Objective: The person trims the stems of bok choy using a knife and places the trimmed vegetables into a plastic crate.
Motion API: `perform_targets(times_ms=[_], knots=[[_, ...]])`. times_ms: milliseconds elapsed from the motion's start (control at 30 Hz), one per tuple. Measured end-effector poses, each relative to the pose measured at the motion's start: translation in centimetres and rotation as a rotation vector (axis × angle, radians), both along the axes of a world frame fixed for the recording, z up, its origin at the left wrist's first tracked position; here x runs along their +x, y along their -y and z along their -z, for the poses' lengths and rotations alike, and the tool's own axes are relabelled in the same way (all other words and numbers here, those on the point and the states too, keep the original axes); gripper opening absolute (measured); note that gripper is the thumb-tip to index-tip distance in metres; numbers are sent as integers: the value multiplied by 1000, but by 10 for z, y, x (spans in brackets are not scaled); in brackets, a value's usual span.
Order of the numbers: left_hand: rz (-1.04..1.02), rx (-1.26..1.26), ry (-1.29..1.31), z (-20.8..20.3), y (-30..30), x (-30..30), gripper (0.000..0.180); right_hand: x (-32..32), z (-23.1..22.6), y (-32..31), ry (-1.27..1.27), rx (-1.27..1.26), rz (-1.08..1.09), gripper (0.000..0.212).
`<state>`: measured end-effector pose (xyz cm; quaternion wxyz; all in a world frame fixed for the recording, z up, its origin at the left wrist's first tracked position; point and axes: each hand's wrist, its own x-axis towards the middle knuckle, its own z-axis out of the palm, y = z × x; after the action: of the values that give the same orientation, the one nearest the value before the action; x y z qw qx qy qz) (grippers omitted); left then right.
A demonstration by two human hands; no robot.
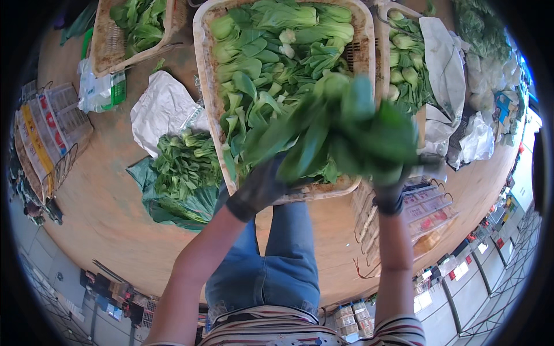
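A bunch of bok choy (332, 124), smeared by motion, hangs over the near right part of a large crate (206, 115) full of bok choy. My right hand (391, 187), in a dark glove, is closed on the bunch from below at its right end. At the bunch's left end is my left hand (259, 187), gloved too, above the crate's near rim. Leaves cover its fingers, so its grip cannot be made out. Bok choy heads (248, 49) lie packed in the crate, pale stems mostly toward the far side.
Left of the crate, leafy greens (187, 164) rest on a green plastic sheet (153, 193) beside a white bag (164, 109). Another crate (170, 26) of greens stands far left. More bok choy (407, 60) is at the right, by white sheeting (444, 63). Stacked clear baskets (427, 210) stand near right.
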<state>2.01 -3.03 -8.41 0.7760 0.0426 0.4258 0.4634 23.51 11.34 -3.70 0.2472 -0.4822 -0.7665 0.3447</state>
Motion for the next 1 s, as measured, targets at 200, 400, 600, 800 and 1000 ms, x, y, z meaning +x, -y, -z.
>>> perform_targets(times_ms=[200,400,600,800,1000], knots=[[-241,-210,715,-50,-18,1,64,1,-52,69,-164,-81,-492,37],[94,93,18,-62,-33,-45,86,54,-67,80,33,-391,-44,11],[207,69,-129,-73,-18,-27,99,-3,-81,41,222,-177,-369,21],[244,350,-524,-75,-7,-18,84,-23,-76,36,289,-165,-485,12],[383,313,-694,-78,3,-31,83,-23,-31,46,297,-229,-424,15]])
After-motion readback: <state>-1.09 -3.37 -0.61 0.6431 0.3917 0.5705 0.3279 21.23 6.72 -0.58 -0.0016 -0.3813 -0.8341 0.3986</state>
